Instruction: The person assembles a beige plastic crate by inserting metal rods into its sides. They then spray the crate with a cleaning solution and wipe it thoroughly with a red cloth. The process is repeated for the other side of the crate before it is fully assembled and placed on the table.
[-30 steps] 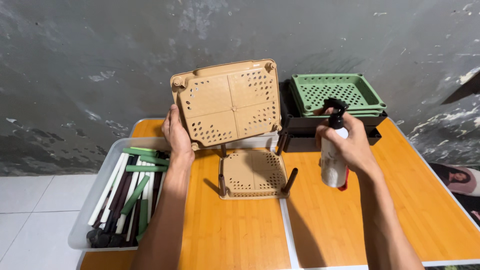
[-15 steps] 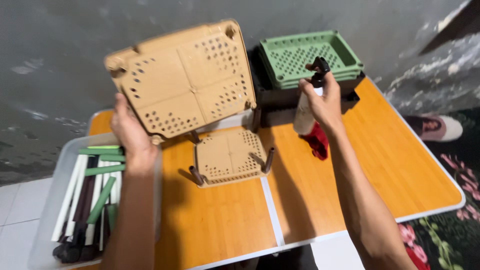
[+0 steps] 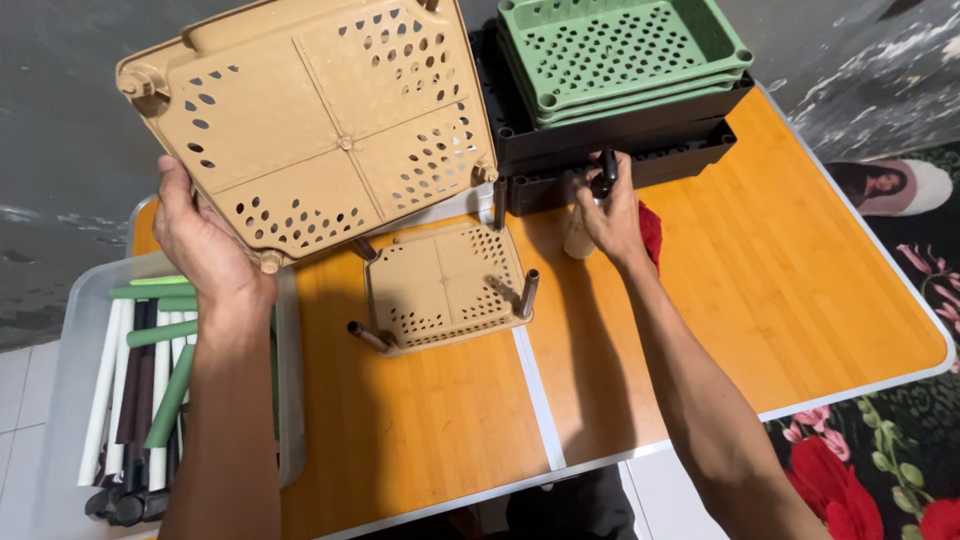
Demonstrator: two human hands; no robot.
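Presently observed, one head view:

Left hand (image 3: 205, 245): lifted at far left, its grip closed on the lower left edge of the tan perforated square plastic tray (image 3: 320, 130), thumb on the ribbed underside, fingers hidden behind.

Tan tray position: held off the counter, tilted, underside toward the camera, above and left of a smaller tan perforated shelf piece with dark pegs (image 3: 440, 285) lying on the orange wood-grain counter (image 3: 800, 300).

Tan tray handling: judged light and stiff, moulded with cross ribs; smooth plastic, likely to swing about a one-edge hold. The rim or a corner socket offers the firmest purchase; the holes admit fingertips.

Right hand (image 3: 610, 215): grip wrapped around a pale spray bottle with a black trigger head (image 3: 590, 205), standing at or just above the counter beside a red cloth (image 3: 650, 230).

Bottle handling: judged rigid, smooth; best taken about the body, as now.

Surroundings: stacked green perforated trays (image 3: 620, 50) on black trays (image 3: 620, 150), far right; a grey bin (image 3: 290, 400) of white, green and dark rods (image 3: 150, 380), near left.
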